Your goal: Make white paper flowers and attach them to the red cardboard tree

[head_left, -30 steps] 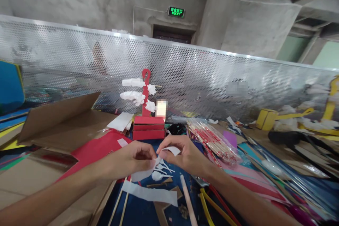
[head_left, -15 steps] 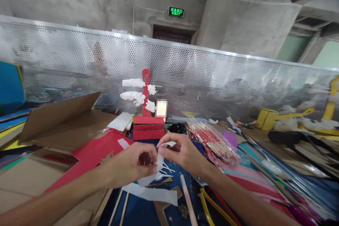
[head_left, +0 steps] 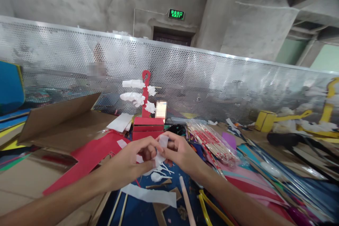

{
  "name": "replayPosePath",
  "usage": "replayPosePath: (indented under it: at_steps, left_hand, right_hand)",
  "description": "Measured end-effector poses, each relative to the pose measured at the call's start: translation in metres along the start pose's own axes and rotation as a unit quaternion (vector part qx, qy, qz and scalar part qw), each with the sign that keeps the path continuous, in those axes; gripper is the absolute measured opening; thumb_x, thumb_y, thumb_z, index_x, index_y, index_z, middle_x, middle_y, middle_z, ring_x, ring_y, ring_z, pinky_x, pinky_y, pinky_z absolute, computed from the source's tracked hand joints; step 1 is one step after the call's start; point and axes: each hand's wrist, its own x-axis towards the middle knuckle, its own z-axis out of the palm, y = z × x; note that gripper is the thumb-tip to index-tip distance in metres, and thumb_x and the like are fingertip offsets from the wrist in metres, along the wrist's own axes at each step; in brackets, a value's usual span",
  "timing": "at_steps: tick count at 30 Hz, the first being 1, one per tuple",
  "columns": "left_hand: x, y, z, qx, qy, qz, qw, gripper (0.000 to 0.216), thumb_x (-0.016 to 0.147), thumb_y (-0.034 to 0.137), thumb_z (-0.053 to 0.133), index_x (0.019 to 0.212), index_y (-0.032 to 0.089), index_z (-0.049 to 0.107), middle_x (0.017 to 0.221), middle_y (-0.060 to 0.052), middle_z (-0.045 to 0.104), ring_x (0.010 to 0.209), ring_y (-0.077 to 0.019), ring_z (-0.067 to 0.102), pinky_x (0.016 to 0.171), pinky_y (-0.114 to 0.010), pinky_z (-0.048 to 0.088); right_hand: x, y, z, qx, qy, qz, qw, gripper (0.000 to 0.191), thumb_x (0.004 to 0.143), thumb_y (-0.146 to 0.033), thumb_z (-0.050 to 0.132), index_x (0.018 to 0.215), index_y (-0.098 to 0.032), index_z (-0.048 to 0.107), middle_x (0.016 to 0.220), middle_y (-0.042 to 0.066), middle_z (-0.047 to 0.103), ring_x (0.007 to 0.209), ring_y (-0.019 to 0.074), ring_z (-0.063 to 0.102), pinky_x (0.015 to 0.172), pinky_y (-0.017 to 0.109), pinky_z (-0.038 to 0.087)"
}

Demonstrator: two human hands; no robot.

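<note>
A thin white paper strip (head_left: 163,142) is pinched between my two hands, above the blue work surface. My left hand (head_left: 140,155) grips its lower part with bent fingers. My right hand (head_left: 180,150) holds it from the other side with thumb and fingers close together. Just below lie several small white twisted-paper pieces with thin stems (head_left: 159,176). A longer white paper strip (head_left: 149,195) lies flat nearer to me. Behind my hands a red cardboard stand (head_left: 148,123) carries white paper blossoms (head_left: 132,97) on both sides of its upright post.
An open cardboard box (head_left: 60,120) and red sheet (head_left: 87,159) lie left. To the right are a plastic bag of red-and-white sticks (head_left: 212,141), yellow-handled scissors (head_left: 205,204) and a pale glue stick (head_left: 186,201). A perforated metal screen (head_left: 201,77) stands behind.
My hands have drawn closer together around the paper strip, which now stands more upright between the fingers. The small twisted pieces below show more fully.
</note>
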Motion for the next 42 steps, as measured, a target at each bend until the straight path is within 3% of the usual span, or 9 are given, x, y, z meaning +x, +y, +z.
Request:
replayPosePath:
  at_steps: [3, 12, 15, 17, 19, 24, 28, 35, 42]
  left_hand:
    - [0.0, -0.004, 0.0, 0.037, 0.023, 0.018, 0.999, 0.018, 0.085, 0.024, 0.052, 0.101, 0.022, 0.061, 0.082, 0.0, 0.059, 0.074, -0.013, 0.052, 0.07, -0.026, 0.042]
    - [0.001, -0.003, 0.0, 0.051, 0.055, 0.0, 0.997, 0.012, 0.084, 0.024, 0.053, 0.089, 0.019, 0.063, 0.083, -0.002, 0.061, 0.074, -0.0135, 0.055, 0.069, -0.026, 0.044]
    - [0.002, -0.007, -0.001, 0.045, 0.086, 0.025, 0.995, 0.011, 0.083, 0.029, 0.057, 0.083, 0.018, 0.062, 0.093, -0.004, 0.06, 0.086, -0.0161, 0.056, 0.079, -0.028, 0.045]
    - [0.004, -0.009, -0.002, 0.025, 0.098, 0.031, 0.994, 0.014, 0.084, 0.031, 0.056, 0.084, 0.018, 0.06, 0.094, -0.004, 0.06, 0.088, -0.0168, 0.056, 0.08, -0.029, 0.045]
    - [0.006, -0.013, -0.004, -0.006, 0.095, 0.015, 0.995, 0.016, 0.086, 0.033, 0.054, 0.086, 0.017, 0.058, 0.087, -0.003, 0.06, 0.081, -0.0155, 0.057, 0.074, -0.028, 0.046]
    - [0.009, -0.02, -0.003, -0.084, 0.099, -0.015, 0.991, 0.02, 0.084, 0.036, 0.057, 0.084, 0.017, 0.051, 0.075, 0.002, 0.054, 0.068, -0.0115, 0.053, 0.061, -0.023, 0.042]
    - [0.009, -0.018, 0.0, -0.089, 0.1, -0.019, 0.991, 0.02, 0.083, 0.036, 0.057, 0.084, 0.018, 0.049, 0.076, 0.001, 0.056, 0.068, -0.0116, 0.053, 0.062, -0.024, 0.042]
    - [0.009, -0.017, 0.002, -0.064, 0.109, -0.033, 0.991, 0.022, 0.083, 0.037, 0.055, 0.093, 0.017, 0.055, 0.081, -0.002, 0.06, 0.072, -0.0144, 0.055, 0.064, -0.026, 0.042]
    - [0.009, -0.019, 0.002, -0.094, 0.117, -0.037, 0.988, 0.02, 0.081, 0.036, 0.056, 0.083, 0.016, 0.055, 0.073, 0.0, 0.055, 0.067, -0.0127, 0.05, 0.061, -0.024, 0.039]
  right_hand:
    - [0.0, -0.002, 0.002, 0.014, -0.003, 0.024, 1.0, 0.036, 0.079, -0.031, 0.063, 0.109, -0.017, 0.048, 0.064, -0.001, 0.061, 0.047, 0.0079, 0.048, 0.044, 0.019, 0.036]
    - [-0.003, -0.007, 0.013, 0.03, -0.004, 0.068, 0.997, 0.048, 0.074, -0.021, 0.059, 0.118, -0.019, 0.039, 0.066, -0.004, 0.059, 0.049, 0.0086, 0.049, 0.045, 0.019, 0.038]
    - [-0.001, -0.001, 0.01, 0.016, 0.021, 0.017, 0.999, 0.05, 0.073, -0.024, 0.064, 0.118, -0.022, 0.041, 0.092, 0.003, 0.06, 0.069, 0.0125, 0.056, 0.056, 0.024, 0.046]
    - [-0.001, 0.0, 0.008, -0.03, 0.051, -0.017, 0.998, 0.041, 0.077, -0.027, 0.063, 0.114, -0.022, 0.047, 0.109, 0.007, 0.056, 0.091, 0.0169, 0.056, 0.072, 0.029, 0.047]
    - [-0.002, -0.003, 0.008, -0.072, 0.066, -0.029, 0.995, 0.028, 0.084, -0.032, 0.057, 0.109, -0.021, 0.053, 0.112, 0.007, 0.056, 0.099, 0.0185, 0.054, 0.079, 0.031, 0.045]
    - [-0.007, -0.01, 0.012, -0.084, 0.001, -0.02, 0.996, 0.026, 0.084, -0.036, 0.06, 0.102, -0.018, 0.056, 0.091, 0.004, 0.062, 0.081, 0.0158, 0.058, 0.071, 0.028, 0.045]
    - [-0.007, -0.006, 0.014, -0.058, 0.001, -0.008, 0.998, 0.025, 0.078, -0.028, 0.067, 0.098, -0.017, 0.055, 0.076, 0.0, 0.062, 0.068, 0.0123, 0.057, 0.063, 0.025, 0.044]
    - [-0.005, -0.005, 0.013, -0.054, -0.013, 0.001, 0.998, 0.012, 0.08, -0.026, 0.062, 0.079, -0.015, 0.059, 0.069, 0.0, 0.06, 0.061, 0.0098, 0.054, 0.058, 0.022, 0.041]
    - [-0.006, -0.006, 0.014, -0.05, -0.033, 0.001, 0.998, 0.016, 0.083, -0.03, 0.059, 0.082, -0.015, 0.06, 0.072, 0.0, 0.059, 0.063, 0.01, 0.052, 0.06, 0.022, 0.04]
